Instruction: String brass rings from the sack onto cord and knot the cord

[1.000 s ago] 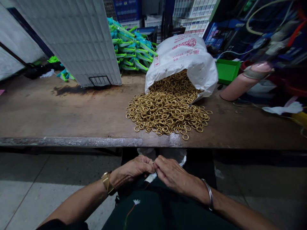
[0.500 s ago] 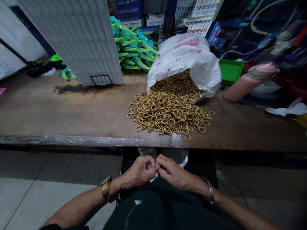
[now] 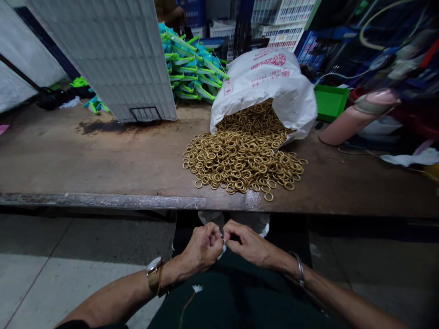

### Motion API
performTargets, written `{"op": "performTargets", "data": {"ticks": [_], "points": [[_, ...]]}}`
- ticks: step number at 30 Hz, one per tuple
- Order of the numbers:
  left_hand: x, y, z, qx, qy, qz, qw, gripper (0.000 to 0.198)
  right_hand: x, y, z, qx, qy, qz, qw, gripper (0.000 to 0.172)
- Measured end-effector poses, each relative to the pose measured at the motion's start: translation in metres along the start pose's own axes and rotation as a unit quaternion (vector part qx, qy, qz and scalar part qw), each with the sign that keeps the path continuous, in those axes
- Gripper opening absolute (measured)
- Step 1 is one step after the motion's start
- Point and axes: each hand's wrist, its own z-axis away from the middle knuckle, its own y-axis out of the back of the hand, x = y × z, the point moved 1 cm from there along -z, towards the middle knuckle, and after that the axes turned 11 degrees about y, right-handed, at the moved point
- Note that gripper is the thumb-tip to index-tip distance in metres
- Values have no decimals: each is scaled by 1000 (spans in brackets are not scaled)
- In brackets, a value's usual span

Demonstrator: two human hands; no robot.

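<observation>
Below the front edge of the wooden table (image 3: 103,169), my left hand (image 3: 205,244) and my right hand (image 3: 245,242) meet over my lap. Both are closed, fingertips pinched together and nearly touching. Something small and whitish shows between them, too small to make out. Beyond them on the table lies a pile of gold rings (image 3: 240,160), spilling from the mouth of a white sack (image 3: 264,77) with red print. A pale bag (image 3: 250,221) shows partly under the table edge, behind my hands.
A grey ribbed panel (image 3: 109,59) stands at the left, beside green and teal plastic parts (image 3: 192,68). Right of the sack are a green tray (image 3: 331,101) and a pink bottle (image 3: 356,119). Another person's hand (image 3: 178,13) shows at the back.
My left hand and wrist have turned slightly, so the watch face shows more. My right fingers are a little more arched. Another person's arm has appeared at the back.
</observation>
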Motion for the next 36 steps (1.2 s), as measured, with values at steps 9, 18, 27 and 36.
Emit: {"op": "performTargets", "data": {"ticks": [9, 18, 27, 36], "points": [[-1, -2, 1, -8, 36, 57, 998, 5, -5, 3, -1, -3, -40, -56, 998, 8], [-2, -1, 2, 3, 32, 58, 998, 7, 1, 2, 2, 31, -89, -160, 983, 16], [-1, -1, 1, -4, 38, 60, 997, 7, -7, 1, -1, 16, -46, -78, 996, 17], [-4, -2, 1, -34, 51, 93, 994, 9, -8, -1, -1, 18, -24, -44, 999, 18]]}}
